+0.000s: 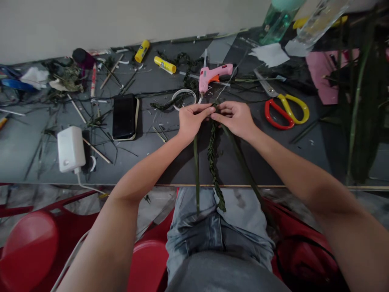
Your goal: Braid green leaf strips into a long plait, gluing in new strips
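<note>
My left hand (194, 118) and my right hand (235, 117) meet over the table, fingertips pinched on the upper end of a braided green leaf strip (212, 150). The braid hangs down past the table edge over my lap. A loose flat leaf strand (196, 174) drops below my left hand, and another, longer leaf strand (240, 156) slants down from my right hand. Just beyond my fingers lie a pink glue gun (209, 77), its nozzle toward me, and a white ring (184, 98) with a green braid piece passing at it.
Red-and-yellow scissors (285, 109) lie to the right, near long dark leaves (361, 109). On the left are a black phone (124, 117) and a white power adapter (71, 149) with a cable. Yellow glue sticks (165, 64), bottles (278, 20) and scraps are at the back.
</note>
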The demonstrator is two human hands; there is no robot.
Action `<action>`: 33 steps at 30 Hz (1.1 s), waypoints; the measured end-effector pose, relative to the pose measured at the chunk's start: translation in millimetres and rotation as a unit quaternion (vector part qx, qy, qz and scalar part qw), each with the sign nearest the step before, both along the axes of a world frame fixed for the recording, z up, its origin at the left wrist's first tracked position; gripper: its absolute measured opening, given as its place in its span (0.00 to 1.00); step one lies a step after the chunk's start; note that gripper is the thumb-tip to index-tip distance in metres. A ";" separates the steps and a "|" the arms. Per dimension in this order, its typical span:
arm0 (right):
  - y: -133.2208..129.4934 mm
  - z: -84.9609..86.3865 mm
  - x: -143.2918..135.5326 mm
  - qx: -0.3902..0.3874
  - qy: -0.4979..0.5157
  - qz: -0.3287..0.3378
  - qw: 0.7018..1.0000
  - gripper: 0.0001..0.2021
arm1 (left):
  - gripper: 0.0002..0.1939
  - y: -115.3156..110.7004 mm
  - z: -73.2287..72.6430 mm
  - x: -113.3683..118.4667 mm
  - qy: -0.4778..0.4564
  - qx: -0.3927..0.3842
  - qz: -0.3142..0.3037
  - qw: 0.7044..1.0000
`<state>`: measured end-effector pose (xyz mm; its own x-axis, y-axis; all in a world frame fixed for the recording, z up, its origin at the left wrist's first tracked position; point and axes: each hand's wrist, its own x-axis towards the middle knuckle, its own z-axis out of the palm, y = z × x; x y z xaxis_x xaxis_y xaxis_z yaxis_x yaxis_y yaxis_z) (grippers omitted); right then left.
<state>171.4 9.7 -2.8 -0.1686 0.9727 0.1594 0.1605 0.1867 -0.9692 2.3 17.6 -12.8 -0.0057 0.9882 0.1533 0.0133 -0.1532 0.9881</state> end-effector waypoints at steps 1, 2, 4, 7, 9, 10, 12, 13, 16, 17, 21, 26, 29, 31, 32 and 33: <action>0.8 -2.0 -0.4 -0.003 0.005 -0.013 1.000 0.24 | 0.05 -0.2 0.0 0.3 0.011 -0.007 0.004 1.000; 1.8 -3.2 -0.5 -0.008 0.011 -0.029 0.999 0.23 | 0.04 -0.4 0.3 0.5 0.024 -0.012 0.006 1.000; 3.7 -3.8 0.0 -0.014 0.021 -0.062 0.998 0.22 | 0.04 -1.1 1.9 0.9 0.053 -0.016 0.004 0.998; 4.9 -2.5 0.6 -0.005 0.020 -0.092 0.996 0.19 | 0.03 -2.1 5.4 2.0 0.084 -0.005 0.001 0.996; 4.6 -2.2 0.1 -0.003 0.024 -0.104 0.994 0.18 | 0.02 -1.4 6.1 2.8 0.081 -0.003 0.000 0.997; 4.4 -2.4 -0.3 -0.003 0.027 -0.109 0.994 0.18 | 0.01 -0.5 5.6 2.9 0.075 -0.006 -0.005 0.997; 4.2 -3.8 -0.9 -0.003 0.033 -0.116 0.993 0.17 | 0.01 2.5 3.3 2.3 0.068 -0.013 -0.026 0.997; 4.3 -4.7 -1.0 -0.003 0.035 -0.117 0.992 0.17 | 0.01 4.1 1.7 1.6 0.071 -0.015 -0.041 0.997; 4.5 -7.6 -0.7 0.001 0.035 -0.109 0.993 0.16 | 0.04 8.0 -2.3 -1.5 0.096 -0.003 -0.072 0.993; 4.4 -8.3 -0.5 0.002 0.033 -0.102 0.994 0.16 | 0.06 8.4 -2.9 -2.5 0.109 0.008 -0.072 0.991; 2.5 -9.2 0.0 0.010 0.032 -0.077 0.996 0.15 | 0.11 7.3 -2.0 -6.1 0.189 0.055 -0.070 0.978; -0.2 -6.1 -1.2 0.002 0.023 -0.082 0.996 0.15 | 0.11 5.6 1.2 -8.0 0.238 0.101 -0.070 0.963; 0.2 -3.2 -2.7 -0.019 0.026 -0.088 0.996 0.15 | 0.14 4.3 -0.6 -5.3 0.242 0.089 -0.073 0.963; 1.0 -2.1 -3.3 -0.040 0.031 -0.095 0.994 0.17 | 0.15 3.1 -3.6 -2.1 0.244 0.071 -0.070 0.965; 1.4 -2.0 -3.4 -0.049 0.032 -0.098 0.993 0.17 | 0.15 2.5 -5.3 -0.3 0.244 0.072 -0.065 0.965; 1.8 -2.1 -3.5 -0.055 0.032 -0.099 0.993 0.18 | 0.16 2.2 -7.2 1.5 0.242 0.078 -0.060 0.965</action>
<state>168.0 11.4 -4.8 0.0351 0.9979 0.0550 0.1208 0.0504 -0.9914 3.8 19.9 -20.0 0.2174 0.9416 0.2571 0.4402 -0.3297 0.8352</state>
